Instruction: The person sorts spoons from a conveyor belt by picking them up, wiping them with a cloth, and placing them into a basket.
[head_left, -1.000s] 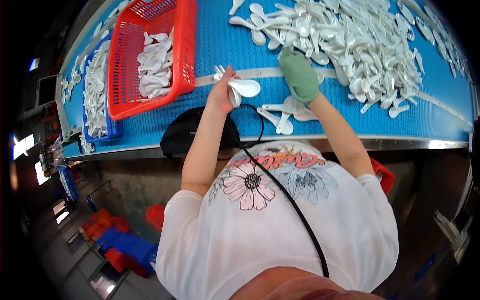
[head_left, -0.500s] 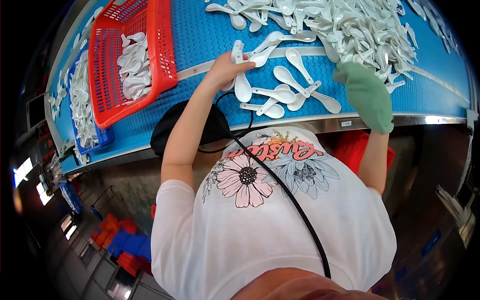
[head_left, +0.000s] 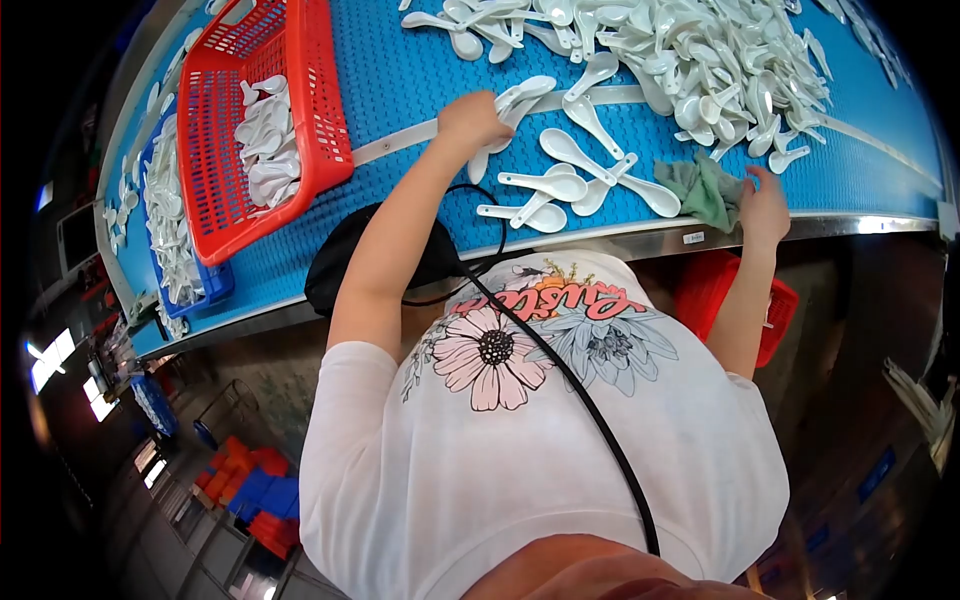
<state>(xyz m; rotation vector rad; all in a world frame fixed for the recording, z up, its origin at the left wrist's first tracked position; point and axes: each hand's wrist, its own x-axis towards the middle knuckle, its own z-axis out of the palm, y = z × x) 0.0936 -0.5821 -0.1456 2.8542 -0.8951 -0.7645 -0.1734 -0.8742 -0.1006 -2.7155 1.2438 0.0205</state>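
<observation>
My left hand (head_left: 474, 118) is closed on white spoons (head_left: 506, 122) above the blue mat. At the table's front edge, my right hand (head_left: 765, 206) is closed at the right side of a crumpled green cloth (head_left: 708, 190). Several loose white spoons (head_left: 600, 172) lie crossed between my hands, one near the cloth's left side. Behind them is a large heap of white spoons (head_left: 700, 60).
On the left stands a red basket (head_left: 325, 120) with white spoons inside. Beyond it is a blue basket (head_left: 215, 284) of spoons. A black bag (head_left: 345, 250) with a cord sits at the front edge. Below the table is another red basket (head_left: 705, 290).
The green cloth has come off my right hand and lies lower and further left beside it. My left hand has moved slightly up and right with spoons. One spoon now overlaps another near the middle.
</observation>
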